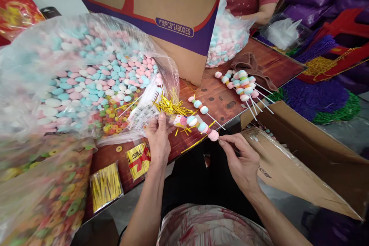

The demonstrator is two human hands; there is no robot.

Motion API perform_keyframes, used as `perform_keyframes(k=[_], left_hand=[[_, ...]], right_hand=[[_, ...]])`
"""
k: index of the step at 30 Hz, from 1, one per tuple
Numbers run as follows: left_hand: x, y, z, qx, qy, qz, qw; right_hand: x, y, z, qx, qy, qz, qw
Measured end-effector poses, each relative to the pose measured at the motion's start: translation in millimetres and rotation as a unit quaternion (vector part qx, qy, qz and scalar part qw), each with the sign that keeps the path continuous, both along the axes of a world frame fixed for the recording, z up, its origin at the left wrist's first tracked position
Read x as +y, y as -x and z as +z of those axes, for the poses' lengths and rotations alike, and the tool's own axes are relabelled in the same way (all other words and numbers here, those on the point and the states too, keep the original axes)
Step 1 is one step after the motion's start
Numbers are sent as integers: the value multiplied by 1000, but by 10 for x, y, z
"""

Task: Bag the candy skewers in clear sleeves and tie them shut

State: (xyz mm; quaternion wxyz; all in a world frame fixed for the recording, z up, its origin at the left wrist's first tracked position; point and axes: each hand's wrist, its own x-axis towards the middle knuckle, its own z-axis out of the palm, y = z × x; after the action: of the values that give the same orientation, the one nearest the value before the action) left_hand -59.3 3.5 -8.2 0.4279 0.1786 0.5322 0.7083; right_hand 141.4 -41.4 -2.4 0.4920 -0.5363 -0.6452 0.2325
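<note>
Your left hand (158, 135) pinches the candy skewer (198, 123) top; your right hand (241, 160) pinches its stick. Tilt it and candies could slide off onto the bench (219, 100).

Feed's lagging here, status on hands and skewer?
Left hand pinching candy skewer top. Right hand gripping its stick end. Gold twist ties loose just behind.

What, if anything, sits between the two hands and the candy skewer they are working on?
Nothing visible does. The left hand pinches the wrapped top end of the candy skewer, and the right hand grips its stick end. The loose gold twist ties lie just behind.
</note>
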Motion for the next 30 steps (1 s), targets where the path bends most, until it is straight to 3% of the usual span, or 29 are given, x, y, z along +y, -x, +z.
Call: perform_keyframes(k=[4,14,20,26,30], left_hand=[[9,37,23,-52,19,-18,998],[12,29,76,-112,29,-4,993],[1,65,59,-123,18,-22,992],[-15,96,38,-37,-1,-46,998],[-28,110,19,29,-26,-13,999]], right_hand=[[31,-21,29,2,-3,-4,1000],[-29,46,13,-15,-90,8,996],[-2,-2,30,-88,-110,11,990],[-9,-43,114,-234,-196,-7,952],[-29,-15,141,-189,-157,-5,969]])
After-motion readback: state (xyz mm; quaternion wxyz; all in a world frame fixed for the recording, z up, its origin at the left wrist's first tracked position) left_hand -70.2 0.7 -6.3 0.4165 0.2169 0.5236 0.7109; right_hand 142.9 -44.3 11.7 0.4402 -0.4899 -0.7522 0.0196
